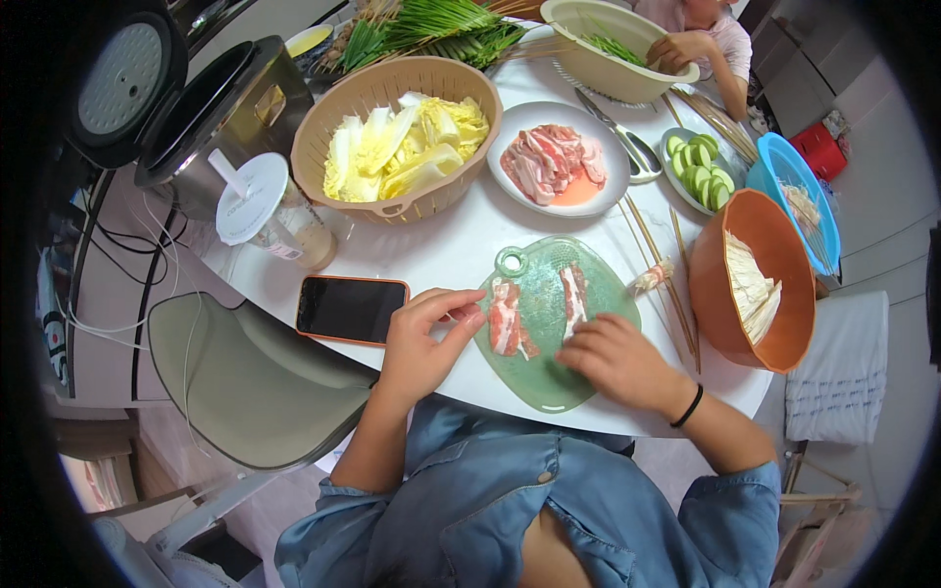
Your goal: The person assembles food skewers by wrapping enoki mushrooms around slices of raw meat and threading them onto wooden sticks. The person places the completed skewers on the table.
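Note:
A green translucent cutting board (540, 371) lies before me on the white table. On its left half rests a wide slice of raw streaky meat (504, 320), and a narrower meat strip (573, 290) lies to the right. My left hand (432, 331) hovers at the board's left edge, thumb and fingers slightly apart, with nothing visible between them. Over the lower right of the board, the fingertips of my right hand (617, 360) meet the lower end of the narrow strip; whether they pinch it is hidden. A meat-wrapped roll on a skewer (653, 275) sits just beyond the board.
A plate of sliced raw meat (625, 158), scissors (636, 151) and a cabbage basket (397, 213) stand behind the board. Enoki mushrooms (751, 294) fill an orange bowl (790, 294) at right. A phone (353, 309) and drink cup (312, 242) are left. Another person's hand (680, 51) reaches into a basin.

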Demonstrator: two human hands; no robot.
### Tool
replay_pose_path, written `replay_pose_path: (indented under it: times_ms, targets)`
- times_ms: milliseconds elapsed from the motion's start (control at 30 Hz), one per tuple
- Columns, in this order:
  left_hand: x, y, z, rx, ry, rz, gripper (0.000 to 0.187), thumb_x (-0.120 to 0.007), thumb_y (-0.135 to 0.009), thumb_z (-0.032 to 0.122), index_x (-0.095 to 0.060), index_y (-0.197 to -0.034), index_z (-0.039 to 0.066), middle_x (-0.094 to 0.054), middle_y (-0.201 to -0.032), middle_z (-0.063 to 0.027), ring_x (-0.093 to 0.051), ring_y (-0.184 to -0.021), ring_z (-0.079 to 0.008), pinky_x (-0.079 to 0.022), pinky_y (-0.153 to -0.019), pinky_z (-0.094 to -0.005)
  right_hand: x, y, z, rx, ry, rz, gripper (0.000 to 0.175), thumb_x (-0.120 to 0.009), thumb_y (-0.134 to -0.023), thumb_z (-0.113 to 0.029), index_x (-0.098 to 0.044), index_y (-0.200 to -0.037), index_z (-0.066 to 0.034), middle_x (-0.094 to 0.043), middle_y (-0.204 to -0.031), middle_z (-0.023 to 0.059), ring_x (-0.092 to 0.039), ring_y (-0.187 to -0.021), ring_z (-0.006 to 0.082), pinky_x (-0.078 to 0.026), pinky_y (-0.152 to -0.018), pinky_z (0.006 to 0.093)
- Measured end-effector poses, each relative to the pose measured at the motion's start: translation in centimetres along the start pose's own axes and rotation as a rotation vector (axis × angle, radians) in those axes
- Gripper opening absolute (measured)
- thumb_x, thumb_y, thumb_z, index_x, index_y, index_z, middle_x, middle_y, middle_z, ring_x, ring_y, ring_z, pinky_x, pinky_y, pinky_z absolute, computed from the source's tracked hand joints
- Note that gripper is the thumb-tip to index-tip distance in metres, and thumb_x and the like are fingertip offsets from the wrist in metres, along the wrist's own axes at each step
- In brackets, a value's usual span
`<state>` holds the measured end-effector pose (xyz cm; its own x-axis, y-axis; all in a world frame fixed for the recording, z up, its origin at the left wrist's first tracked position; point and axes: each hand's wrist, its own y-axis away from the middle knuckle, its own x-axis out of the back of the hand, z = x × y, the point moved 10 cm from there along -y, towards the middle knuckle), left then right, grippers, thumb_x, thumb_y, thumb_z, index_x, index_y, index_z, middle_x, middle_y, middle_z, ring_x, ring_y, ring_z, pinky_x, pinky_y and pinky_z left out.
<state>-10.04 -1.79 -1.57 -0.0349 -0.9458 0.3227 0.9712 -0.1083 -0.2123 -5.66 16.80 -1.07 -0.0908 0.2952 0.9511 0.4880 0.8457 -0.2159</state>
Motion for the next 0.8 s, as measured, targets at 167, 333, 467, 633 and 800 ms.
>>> replay_pose_path:
  times_ms: [167, 333, 467, 633, 800]
  targets:
    - [-4.6, -0.4, 2.7, -0.218, -0.196, -0.147, 0.026, -0.07, -0.08, 0.008, -0.069, -0.106, 0.004, -0.069, -0.093, -0.01, -0.06, -0.086, -0.0244, -0.047, -0.078, -0.0342, 1.5, 3.3, -2.8, -0.054, -0.058, 0.029, 0.029, -0.06, -0.081, -0.013, -0.062, -0.11, -0.0115, -0.062, -0.11, 0.008, -0.058, -0.109, 0.0264, -0.041, -0.099, 0.0477]
    - [-12.1, 1.0, 5.6, -0.483, -0.52, -0.393, 0.035, -0.073, -0.08, 0.024, -0.068, -0.111, 0.01, -0.069, -0.096, -0.0052, -0.055, -0.101, -0.0235, -0.035, -0.094, -0.0454, 12.1, 8.7, 1.5, -0.253, 0.123, 0.346, 0.025, -0.071, -0.078, -0.006, -0.064, -0.102, -0.0083, -0.064, -0.102, 0.0112, -0.061, -0.097, 0.0278, -0.05, -0.08, 0.0427]
    - [-13.1, 0.0, 7.8, -0.493, -0.428, -0.454, 0.037, -0.073, -0.08, 0.026, -0.068, -0.114, 0.013, -0.069, -0.095, -0.0034, -0.056, -0.103, -0.0229, -0.033, -0.092, -0.0428, 19.6, 16.1, 10.9, -0.697, 0.364, 0.314, 0.029, -0.063, -0.068, 0.008, -0.064, -0.095, -0.0035, -0.065, -0.095, 0.0121, -0.059, -0.09, 0.0356, -0.048, -0.078, 0.0427]
    - [-14.3, -2.9, 13.9, -0.657, -0.309, -0.397, 0.036, -0.074, -0.08, 0.023, -0.068, -0.114, 0.013, -0.068, -0.093, -0.0041, -0.059, -0.093, -0.0238, -0.037, -0.085, -0.0377, 16.1, 22.1, 18.0, -0.984, 0.224, -0.02, 0.027, -0.061, -0.076, 0.002, -0.056, -0.101, -0.0038, -0.064, -0.088, 0.0173, -0.061, -0.088, 0.0384, -0.048, -0.076, 0.0471]
    - [-18.9, -5.7, 18.6, -0.79, -0.223, -0.483, 0.037, -0.073, -0.08, 0.02, -0.067, -0.114, 0.009, -0.068, -0.094, -0.0075, -0.059, -0.089, -0.025, -0.04, -0.079, -0.0377, 16.0, 23.9, 18.4, -1.044, 0.002, 0.203, 0.029, -0.062, -0.078, -0.001, -0.048, -0.104, -0.0034, -0.063, -0.084, 0.0195, -0.062, -0.082, 0.0387, -0.049, -0.072, 0.0463]
